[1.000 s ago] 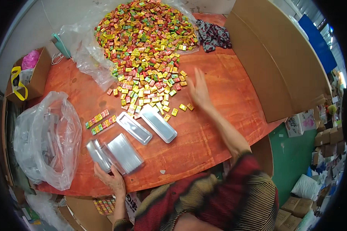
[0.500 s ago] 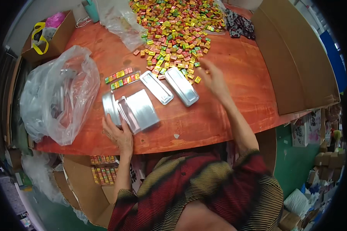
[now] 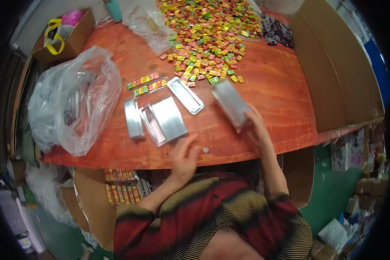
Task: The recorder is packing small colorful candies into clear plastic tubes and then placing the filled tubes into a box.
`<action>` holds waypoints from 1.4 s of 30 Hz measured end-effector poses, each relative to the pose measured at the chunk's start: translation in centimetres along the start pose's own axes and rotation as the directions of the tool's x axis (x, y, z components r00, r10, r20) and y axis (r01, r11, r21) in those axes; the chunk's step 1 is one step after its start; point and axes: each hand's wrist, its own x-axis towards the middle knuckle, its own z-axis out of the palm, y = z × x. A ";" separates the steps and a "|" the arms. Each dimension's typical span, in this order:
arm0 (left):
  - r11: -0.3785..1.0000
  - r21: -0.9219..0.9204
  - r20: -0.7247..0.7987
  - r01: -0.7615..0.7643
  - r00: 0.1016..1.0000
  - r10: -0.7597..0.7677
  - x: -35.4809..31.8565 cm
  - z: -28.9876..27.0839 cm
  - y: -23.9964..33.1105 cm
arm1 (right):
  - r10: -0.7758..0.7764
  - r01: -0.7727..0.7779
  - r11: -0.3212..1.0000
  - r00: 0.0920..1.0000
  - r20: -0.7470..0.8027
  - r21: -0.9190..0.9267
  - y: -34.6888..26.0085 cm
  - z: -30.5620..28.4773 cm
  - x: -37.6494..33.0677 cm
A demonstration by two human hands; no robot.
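My right hand [image 3: 258,132] grips the near end of a stack of clear plastic trays [image 3: 230,103], which is tilted and blurred by motion. Over the table's front edge, my left hand [image 3: 185,160] is empty, its fingers apart and slightly smeared. Near it lie a wide stack of trays [image 3: 171,116], a long narrow tray [image 3: 152,125] and a smaller stack [image 3: 134,118]. A single empty tray [image 3: 185,95] rests between these and the held stack. Two trays filled with rows of small colourful wrapped pieces [image 3: 150,87] sit behind.
A large heap of small wrapped pieces [image 3: 208,39] covers the back of the table [image 3: 281,99]. At left stands a big clear plastic bag [image 3: 73,104]; cardboard boxes stand at the far left [image 3: 84,32] and right [image 3: 338,73]. Below the edge, an open carton [image 3: 89,190] holds filled trays.
My right hand has come back from near the heap and taken hold of the tray stack, shifting it right. My left hand has left the tray stacks and moved right, toward my body.
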 end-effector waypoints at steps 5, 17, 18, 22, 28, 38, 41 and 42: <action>0.343 -0.837 0.436 0.427 0.898 -0.053 5.5 5.7 -2.7 | 0.339 -0.554 0.679 0.819 0.463 0.483 1.8 -0.3 -3.2; 0.276 -0.926 0.176 0.257 0.941 -0.288 6.2 6.3 0.3 | -0.368 0.395 0.670 0.912 0.180 -0.628 1.0 -2.4 -2.5; 0.278 -0.922 0.186 0.268 0.939 -0.288 6.1 6.5 0.5 | -0.223 0.296 0.746 0.955 0.195 -0.597 -1.7 0.3 -4.3; 0.403 -0.878 0.166 0.261 0.953 -0.254 7.1 7.0 0.4 | -0.080 0.279 0.702 0.945 0.318 -0.655 -2.3 1.3 -2.9; 0.403 -0.872 0.164 0.277 0.942 -0.292 7.2 5.5 0.2 | 0.147 0.107 0.819 0.911 0.386 -0.564 -2.7 2.1 -1.1; 0.375 -0.910 0.080 0.177 0.962 -0.261 6.4 8.1 -1.2 | 0.205 -0.015 0.846 0.932 0.299 -0.533 -2.3 1.7 -1.1; 0.302 -0.930 0.136 0.209 0.960 -0.246 6.9 8.4 -0.8 | 0.236 -0.056 0.875 0.917 0.322 -0.482 -2.8 0.6 -1.0; 0.290 -0.929 0.163 0.229 0.958 -0.234 7.0 8.5 -0.9 | 0.225 -0.057 0.874 0.928 0.296 -0.483 -2.7 0.4 -0.9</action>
